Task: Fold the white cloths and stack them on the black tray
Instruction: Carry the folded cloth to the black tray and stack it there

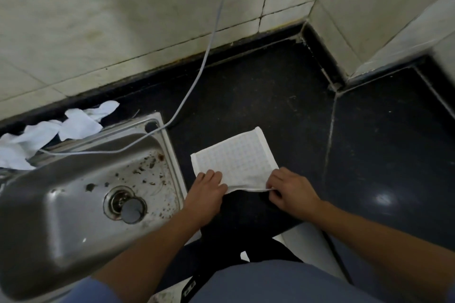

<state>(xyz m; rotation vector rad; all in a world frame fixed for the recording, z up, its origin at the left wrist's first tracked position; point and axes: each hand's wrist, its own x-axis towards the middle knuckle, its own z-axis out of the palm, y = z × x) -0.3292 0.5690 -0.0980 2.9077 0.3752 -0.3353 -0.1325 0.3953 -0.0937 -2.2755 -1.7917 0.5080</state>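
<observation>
white cloth (pixel 236 157) on the counter, near edge pinched by right hand (pixel 290 192), left hand (pixel 209 187) flat on it.

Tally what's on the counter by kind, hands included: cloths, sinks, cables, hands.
Spread white cloth under both hands: 1
Crumpled white cloths behind the sink: a pile, count unclear
Steel sink: 1
Grey cable: 1
Hands: 2, left hand, right hand
Total: 5 plus the pile
</observation>
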